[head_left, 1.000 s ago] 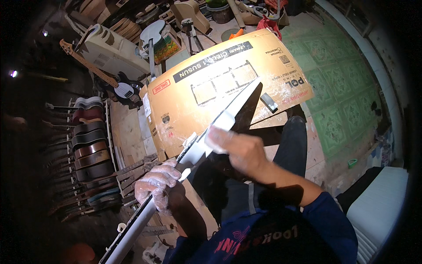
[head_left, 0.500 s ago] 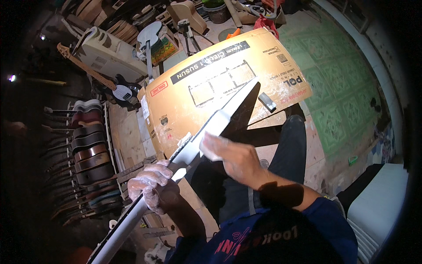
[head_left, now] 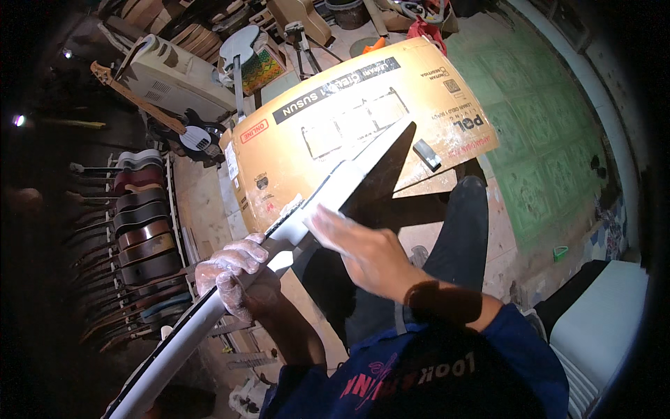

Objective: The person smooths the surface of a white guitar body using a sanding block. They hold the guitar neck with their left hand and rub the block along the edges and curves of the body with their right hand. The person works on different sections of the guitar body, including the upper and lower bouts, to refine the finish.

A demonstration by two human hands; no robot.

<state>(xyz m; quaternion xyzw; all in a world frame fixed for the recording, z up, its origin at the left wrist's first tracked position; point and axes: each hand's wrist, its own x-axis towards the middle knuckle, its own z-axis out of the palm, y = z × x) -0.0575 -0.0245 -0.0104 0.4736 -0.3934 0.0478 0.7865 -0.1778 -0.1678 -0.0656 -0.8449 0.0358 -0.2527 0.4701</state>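
Observation:
A long white guitar neck (head_left: pixel 172 356) with a dark edge runs diagonally from the lower left, its tapered far end over the cardboard (head_left: pixel 269 146). My left hand (head_left: pixel 234 274) is wrapped round it, fingers coated in white dust. My right hand (head_left: pixel 359 255) lies against the neck's side farther along, fingers bunched and smeared by motion; whatever is under its fingertips is too blurred to name. A small dark block (head_left: pixel 426 156) rests on the cardboard to the right of the neck's far end.
Guitars fill a rack (head_left: pixel 143 241) at left. A black electric guitar (head_left: pixel 195 143), a large beige cabinet (head_left: pixel 178 80), a pale guitar (head_left: pixel 236 49) and a tripod (head_left: pixel 296 42) stand beyond. Green floor tiles (head_left: pixel 530 188) and a pale bench (head_left: pixel 597 321) are at right; my legs are beneath.
The white neck and my left hand have shifted left and slightly up in the view. My right hand has moved left along the neck, closer to my left hand.

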